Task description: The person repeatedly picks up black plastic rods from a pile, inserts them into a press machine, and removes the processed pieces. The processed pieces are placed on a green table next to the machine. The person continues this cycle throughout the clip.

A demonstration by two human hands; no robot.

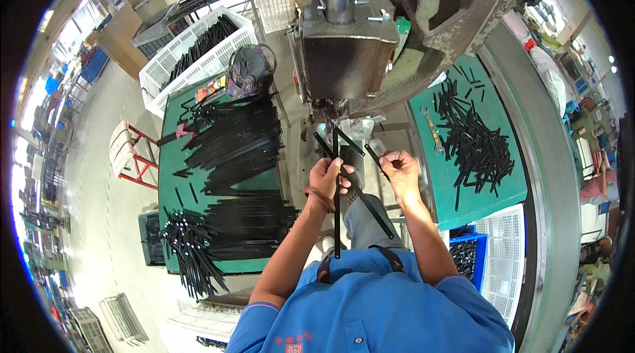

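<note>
My left hand (324,181) is closed around crossed long black metal strips (338,227), one pointing down toward my body, the other slanting down to the right. Their upper ends reach up under the head of a press (347,62). A shorter black strip (350,141) slants there from the long ones; I cannot tell whether it is joined to them. In my right hand (403,174), pinched between thumb and fingers, is a short black bar (374,156), apart from the left hand's strips.
Long black strips (245,135) cover a green table (173,204) at left, with a dark bag (250,72) at its far end. On the right green table (426,188) lie a pile of short black bars (476,148) and a wrench (433,129). Beyond the left table stands a white crate (155,78).
</note>
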